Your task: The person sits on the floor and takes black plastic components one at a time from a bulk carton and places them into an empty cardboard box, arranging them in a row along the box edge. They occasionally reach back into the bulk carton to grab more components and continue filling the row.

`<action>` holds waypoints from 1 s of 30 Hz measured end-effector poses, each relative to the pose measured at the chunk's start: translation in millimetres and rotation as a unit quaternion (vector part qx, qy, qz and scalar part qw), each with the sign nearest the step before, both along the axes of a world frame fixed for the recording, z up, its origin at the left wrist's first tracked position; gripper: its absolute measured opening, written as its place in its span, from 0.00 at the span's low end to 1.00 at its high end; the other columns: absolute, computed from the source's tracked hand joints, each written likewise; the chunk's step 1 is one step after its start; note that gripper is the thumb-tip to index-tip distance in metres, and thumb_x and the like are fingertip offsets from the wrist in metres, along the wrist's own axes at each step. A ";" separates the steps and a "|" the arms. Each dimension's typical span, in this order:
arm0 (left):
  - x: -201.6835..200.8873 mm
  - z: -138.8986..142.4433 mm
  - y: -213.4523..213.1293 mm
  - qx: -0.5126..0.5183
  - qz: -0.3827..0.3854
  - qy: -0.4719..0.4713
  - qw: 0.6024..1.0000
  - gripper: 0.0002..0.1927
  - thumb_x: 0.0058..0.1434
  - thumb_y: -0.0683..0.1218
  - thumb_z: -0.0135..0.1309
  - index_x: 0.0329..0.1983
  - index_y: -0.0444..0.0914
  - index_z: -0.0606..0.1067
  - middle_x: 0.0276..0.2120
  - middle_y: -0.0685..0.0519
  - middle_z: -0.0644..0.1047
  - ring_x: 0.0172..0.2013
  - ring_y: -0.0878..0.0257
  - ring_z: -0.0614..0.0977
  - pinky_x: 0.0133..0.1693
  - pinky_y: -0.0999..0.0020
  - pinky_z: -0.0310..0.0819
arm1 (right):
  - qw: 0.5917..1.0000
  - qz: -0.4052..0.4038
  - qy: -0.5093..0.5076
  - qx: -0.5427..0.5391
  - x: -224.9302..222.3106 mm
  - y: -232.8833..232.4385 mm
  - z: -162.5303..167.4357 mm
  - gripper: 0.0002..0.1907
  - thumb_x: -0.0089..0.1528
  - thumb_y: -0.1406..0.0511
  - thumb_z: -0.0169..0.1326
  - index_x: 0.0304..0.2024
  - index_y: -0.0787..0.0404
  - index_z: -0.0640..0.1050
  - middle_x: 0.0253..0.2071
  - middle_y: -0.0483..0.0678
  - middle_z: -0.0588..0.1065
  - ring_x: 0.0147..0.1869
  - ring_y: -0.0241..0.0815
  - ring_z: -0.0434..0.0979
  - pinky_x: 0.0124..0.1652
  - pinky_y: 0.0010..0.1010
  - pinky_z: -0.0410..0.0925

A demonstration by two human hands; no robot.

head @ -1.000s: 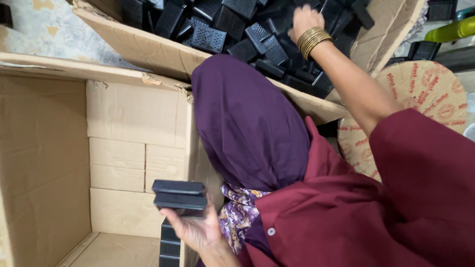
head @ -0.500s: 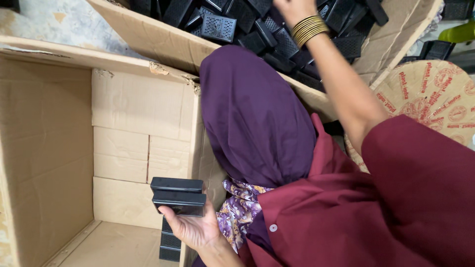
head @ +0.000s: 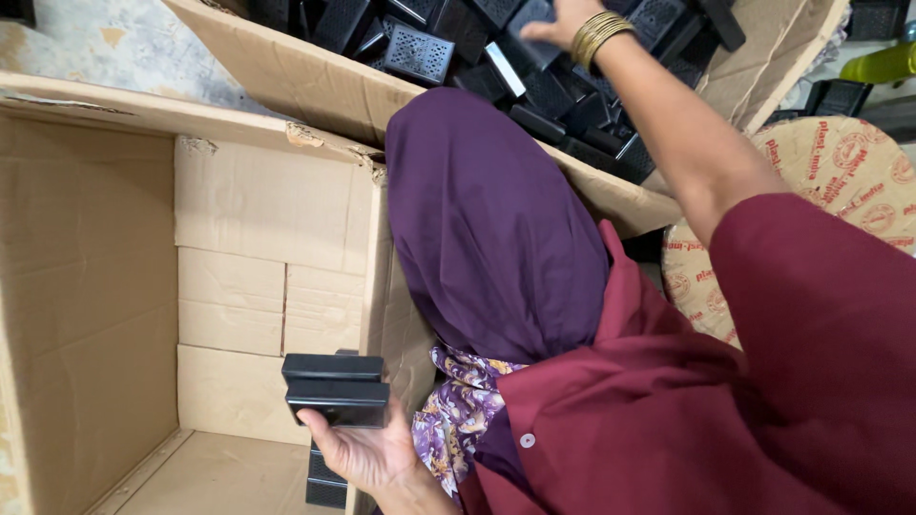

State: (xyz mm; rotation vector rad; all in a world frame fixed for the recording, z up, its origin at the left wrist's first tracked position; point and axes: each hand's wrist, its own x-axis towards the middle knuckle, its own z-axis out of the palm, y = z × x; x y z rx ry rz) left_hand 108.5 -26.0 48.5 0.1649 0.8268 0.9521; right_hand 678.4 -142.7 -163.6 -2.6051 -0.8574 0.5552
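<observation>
The large open carton served as the landmark here. Just at its near right corner, the left hand was turned palm up and held a small stack of two black plastic cases, its fingers curled under the lower one and the thumb at the side. Below this hand, inside the carton, one more black case stood against the wall, so the person seemed to be at the step of packing the cases in there. The rest of the carton floor showed bare cardboard.

To the right of the carton was the person's lap in purple cloth, with a dark red sleeve nearer to the camera.

Beyond the far wall of the carton lay a second, tilted box full of loose black cases. The right hand, with gold bangles on the wrist, reached into this pile and rested on the cases. It was cut by the top edge of the picture, so one could not tell if it was closed on a case or only touching.

As a judgement, the next move called for a firm grip on one more case from the pile, while the left hand kept the stack level beside the carton.
</observation>
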 end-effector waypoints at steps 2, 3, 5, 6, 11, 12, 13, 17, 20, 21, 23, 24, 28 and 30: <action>-2.3 -2.8 0.4 0.009 0.005 0.007 1.000 0.24 0.70 0.53 0.59 0.67 0.41 0.73 0.60 0.50 0.77 0.58 0.54 0.79 0.60 0.49 0.71 | 0.999 0.016 -0.033 0.022 -12.1 7.7 -4.7 0.59 0.50 0.40 0.70 0.66 0.76 0.64 0.61 0.81 0.62 0.59 0.73 0.72 0.54 0.50 0.69; -3.8 -4.1 0.9 0.008 0.008 0.017 1.000 0.25 0.70 0.53 0.60 0.67 0.41 0.73 0.60 0.50 0.77 0.58 0.54 0.79 0.60 0.48 0.71 | 0.998 0.024 -0.049 0.033 -19.3 10.6 -6.6 0.67 0.45 0.42 0.74 0.69 0.80 0.59 0.63 0.87 0.56 0.59 0.75 0.71 0.54 0.50 0.70; -8.6 -5.3 2.0 0.006 0.016 0.040 0.999 0.25 0.69 0.54 0.60 0.66 0.42 0.73 0.60 0.51 0.77 0.58 0.54 0.78 0.60 0.47 0.71 | 0.999 -0.052 0.002 -0.006 -30.9 12.1 -7.3 0.60 0.44 0.43 0.76 0.62 0.75 0.65 0.56 0.79 0.66 0.57 0.72 0.73 0.54 0.50 0.69; -12.1 -5.0 2.2 0.007 0.015 0.038 0.999 0.25 0.69 0.54 0.60 0.66 0.42 0.73 0.60 0.51 0.77 0.58 0.54 0.78 0.59 0.46 0.71 | 0.995 -0.089 0.028 -0.024 -34.8 11.2 -6.2 0.56 0.43 0.44 0.77 0.59 0.73 0.68 0.52 0.74 0.71 0.56 0.71 0.74 0.54 0.50 0.69; -29.4 -1.4 4.8 0.010 0.017 0.038 0.999 0.24 0.69 0.55 0.59 0.66 0.45 0.74 0.61 0.52 0.78 0.59 0.53 0.78 0.58 0.43 0.72 | 0.985 -0.127 -0.020 0.114 -37.7 2.2 9.3 0.40 0.54 0.44 0.72 0.55 0.65 0.78 0.51 0.61 0.79 0.57 0.57 0.80 0.58 0.42 0.72; -29.4 -2.9 6.0 0.008 0.018 0.026 0.999 0.24 0.70 0.55 0.58 0.67 0.45 0.73 0.62 0.51 0.77 0.60 0.53 0.78 0.59 0.44 0.72 | 0.983 -0.122 -0.007 0.135 -38.0 2.5 11.7 0.39 0.56 0.43 0.72 0.55 0.65 0.79 0.51 0.60 0.80 0.57 0.54 0.82 0.60 0.40 0.73; -28.5 -4.8 7.3 0.007 0.017 0.015 1.000 0.24 0.72 0.55 0.58 0.68 0.44 0.73 0.62 0.51 0.77 0.61 0.53 0.78 0.60 0.44 0.72 | 0.987 -0.115 0.036 0.102 -38.6 3.6 13.3 0.41 0.54 0.43 0.71 0.55 0.65 0.78 0.51 0.61 0.79 0.57 0.55 0.81 0.60 0.40 0.72; -23.0 -7.8 8.9 0.010 0.006 0.012 1.000 0.23 0.71 0.55 0.58 0.66 0.44 0.74 0.59 0.51 0.78 0.58 0.52 0.79 0.58 0.42 0.72 | 0.994 -0.087 0.029 0.052 -47.4 14.2 9.7 0.50 0.45 0.44 0.73 0.56 0.72 0.73 0.55 0.71 0.71 0.57 0.63 0.75 0.58 0.42 0.68; -22.8 -3.7 7.0 0.010 0.028 0.011 0.999 0.23 0.71 0.53 0.58 0.65 0.41 0.74 0.60 0.51 0.78 0.59 0.55 0.79 0.62 0.44 0.71 | 0.994 -0.098 0.049 -0.017 -53.2 19.6 1.3 0.54 0.46 0.41 0.72 0.60 0.73 0.70 0.61 0.73 0.65 0.63 0.67 0.68 0.60 0.45 0.64; -23.2 -2.5 6.5 0.013 0.025 0.008 1.000 0.23 0.70 0.53 0.58 0.65 0.41 0.74 0.60 0.51 0.78 0.59 0.55 0.79 0.62 0.45 0.71 | 0.990 -0.107 0.080 -0.055 -53.6 20.1 -1.5 0.55 0.48 0.39 0.70 0.62 0.71 0.70 0.63 0.71 0.64 0.66 0.67 0.66 0.62 0.46 0.62; -24.0 -1.7 6.8 0.018 0.019 -0.001 1.000 0.23 0.70 0.53 0.57 0.65 0.40 0.74 0.60 0.51 0.78 0.58 0.55 0.79 0.62 0.47 0.70 | 0.992 -0.083 0.094 -0.022 -53.8 20.0 -6.9 0.59 0.46 0.40 0.71 0.63 0.75 0.67 0.62 0.72 0.67 0.66 0.66 0.68 0.62 0.44 0.64; -24.0 -2.2 7.0 0.018 0.021 -0.011 1.000 0.23 0.72 0.52 0.57 0.66 0.39 0.73 0.60 0.50 0.77 0.59 0.55 0.79 0.62 0.49 0.70 | 0.992 -0.069 0.103 -0.006 -54.3 19.5 -9.4 0.61 0.45 0.40 0.71 0.63 0.77 0.65 0.62 0.72 0.68 0.66 0.65 0.70 0.62 0.43 0.64; -33.2 2.2 14.9 0.027 0.018 -0.023 0.999 0.23 0.74 0.51 0.56 0.68 0.37 0.72 0.62 0.50 0.77 0.61 0.56 0.78 0.63 0.55 0.70 | 0.986 -0.121 0.109 0.034 -49.7 13.2 -8.1 0.61 0.40 0.40 0.71 0.63 0.72 0.68 0.59 0.67 0.72 0.63 0.60 0.73 0.61 0.41 0.65; -49.4 13.8 23.6 0.052 0.018 0.007 0.998 0.24 0.74 0.51 0.56 0.69 0.37 0.72 0.63 0.50 0.76 0.61 0.57 0.78 0.64 0.55 0.71 | 0.989 -0.105 0.100 0.016 -42.2 6.2 -1.6 0.59 0.41 0.39 0.72 0.60 0.73 0.71 0.59 0.65 0.73 0.63 0.58 0.74 0.63 0.40 0.65</action>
